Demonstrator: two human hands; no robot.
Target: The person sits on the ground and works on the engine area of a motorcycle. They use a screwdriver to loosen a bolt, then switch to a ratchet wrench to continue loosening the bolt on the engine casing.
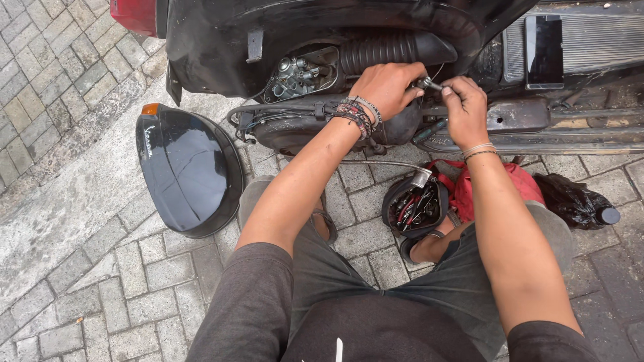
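Observation:
I squat on paving stones facing the open engine bay of a black scooter [221, 40]. My left hand [388, 86], with bead bracelets on the wrist, rests on the engine just below a ribbed black air hose [376, 50] and pinches a small metal part [426, 83]. My right hand [464, 107] is closed around a thin metal tool whose tip meets that part. The carburettor [295, 72] shows to the left of my hands.
A removed glossy black side panel [186, 171] with an orange light lies on the pavers at my left. A round pouch of tools [414, 206], a red cloth [469, 191] and a black plastic bag [577, 201] lie under my right arm. A dark phone [543, 50] rests on the footboard.

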